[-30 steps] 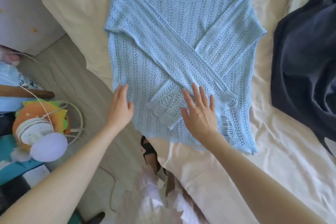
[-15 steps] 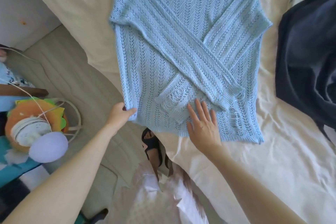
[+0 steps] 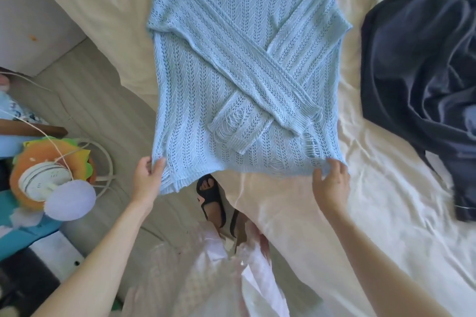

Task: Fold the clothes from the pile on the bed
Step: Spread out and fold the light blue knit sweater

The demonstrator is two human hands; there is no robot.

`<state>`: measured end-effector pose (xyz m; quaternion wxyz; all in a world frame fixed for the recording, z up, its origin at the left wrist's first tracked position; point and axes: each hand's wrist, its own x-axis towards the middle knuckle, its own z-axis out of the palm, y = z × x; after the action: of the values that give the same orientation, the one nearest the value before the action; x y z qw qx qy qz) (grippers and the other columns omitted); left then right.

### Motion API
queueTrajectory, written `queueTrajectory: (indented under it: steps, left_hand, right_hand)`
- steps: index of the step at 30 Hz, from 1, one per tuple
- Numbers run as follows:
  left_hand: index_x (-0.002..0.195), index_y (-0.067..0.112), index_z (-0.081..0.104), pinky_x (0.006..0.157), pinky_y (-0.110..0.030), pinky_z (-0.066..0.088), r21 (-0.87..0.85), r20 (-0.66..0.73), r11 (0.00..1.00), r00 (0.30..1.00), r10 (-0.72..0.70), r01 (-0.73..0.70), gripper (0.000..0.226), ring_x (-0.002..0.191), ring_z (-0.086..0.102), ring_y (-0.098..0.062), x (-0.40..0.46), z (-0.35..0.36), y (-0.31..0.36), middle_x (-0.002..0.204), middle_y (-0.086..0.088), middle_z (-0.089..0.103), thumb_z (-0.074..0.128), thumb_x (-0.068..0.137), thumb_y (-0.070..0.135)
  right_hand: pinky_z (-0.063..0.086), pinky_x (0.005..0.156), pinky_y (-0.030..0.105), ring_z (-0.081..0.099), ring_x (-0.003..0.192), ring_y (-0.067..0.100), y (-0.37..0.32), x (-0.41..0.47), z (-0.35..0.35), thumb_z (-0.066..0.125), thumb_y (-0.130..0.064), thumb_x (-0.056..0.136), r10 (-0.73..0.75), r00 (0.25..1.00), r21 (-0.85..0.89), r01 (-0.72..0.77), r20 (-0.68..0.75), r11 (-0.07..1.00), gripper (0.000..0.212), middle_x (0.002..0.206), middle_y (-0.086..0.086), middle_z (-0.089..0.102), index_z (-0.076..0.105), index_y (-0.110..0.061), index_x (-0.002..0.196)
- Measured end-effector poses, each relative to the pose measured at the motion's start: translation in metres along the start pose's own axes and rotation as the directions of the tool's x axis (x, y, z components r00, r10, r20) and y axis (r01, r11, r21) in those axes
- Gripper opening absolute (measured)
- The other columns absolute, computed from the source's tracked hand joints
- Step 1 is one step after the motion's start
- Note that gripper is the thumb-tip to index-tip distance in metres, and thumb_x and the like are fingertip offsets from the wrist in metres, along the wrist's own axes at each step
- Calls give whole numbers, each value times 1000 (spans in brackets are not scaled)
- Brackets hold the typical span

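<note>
**Light blue sweater, held at both hem corners**

Item, far left: plush toy on the floor beside the bed. My left hand pinches the sweater's left hem corner, thumb and fingers clamped on the knit. Light blue sweater lies flat on the cream bedsheet, sleeves crossed over its front. My right hand pinches the right hem corner likewise. Far right: dark clothes pile on the sheet.
</note>
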<state>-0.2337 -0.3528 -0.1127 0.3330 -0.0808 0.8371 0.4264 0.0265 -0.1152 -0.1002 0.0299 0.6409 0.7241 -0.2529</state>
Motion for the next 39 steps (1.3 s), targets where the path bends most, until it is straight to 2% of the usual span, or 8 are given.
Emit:
queueTrajectory:
  steps: [6,8,11,18,22,28,35,39]
  left_hand:
    - [108,2,60,86,-41,49,-109,167,960,956,-240,260,17,90,62,-27,-18,-4,-10,108,-13,64,58,91,4]
    - [109,4,59,85,-37,47,-194,115,941,959,-259,277,17,90,61,-23,-23,-4,-9,107,-10,63,55,94,9]
    - [114,9,53,87,-38,46,-370,-6,886,953,-302,279,18,92,60,-20,-28,-2,-4,108,-8,60,50,97,16]
    - [105,5,56,82,-39,50,-476,-16,853,967,-254,216,13,85,63,-17,-45,-6,7,101,-7,63,48,98,13]
    - [112,1,54,85,-39,49,-514,6,825,963,-271,235,17,90,64,-22,-54,-13,17,113,-13,62,49,97,8]
    - [128,0,47,85,-37,50,-636,17,738,961,-277,225,33,96,63,-24,-61,-26,66,119,-12,60,50,97,10]
    - [90,9,57,78,-36,55,-736,71,670,995,-68,99,10,90,67,-18,-42,-29,155,80,-3,74,49,96,6]
    - [90,11,53,92,-39,46,-767,54,637,997,-47,71,16,100,60,-22,-7,-19,206,93,-6,65,41,99,7]
  right_hand:
    - [36,103,39,45,126,33,24,40,-13,58,-30,92,321,937,255,-347,138,902,60,138,18,46,36,-1,140]
    - [48,82,37,58,100,29,22,51,-17,62,-31,90,447,856,427,-518,262,741,39,115,14,56,56,-2,116]
    - [47,60,28,51,67,15,17,58,-26,66,-24,87,510,709,586,-698,487,412,19,83,5,55,54,-13,79]
    - [47,89,31,58,92,17,20,34,-31,63,-14,87,496,664,730,-678,560,84,16,103,3,58,55,-15,100]
    - [49,91,34,59,97,24,18,19,-41,56,-12,93,493,775,826,-534,394,179,23,104,9,59,50,-6,115]
    - [56,62,33,64,72,25,-11,26,-82,46,-15,100,375,850,879,-450,369,156,15,89,10,61,52,-5,108]
    - [55,67,29,61,76,15,-66,71,-130,38,-10,96,237,938,919,-309,252,243,13,83,6,57,46,-12,87]
    - [51,64,13,58,69,4,-104,109,-148,35,-11,100,257,930,924,-320,264,210,25,81,0,50,40,-21,78]
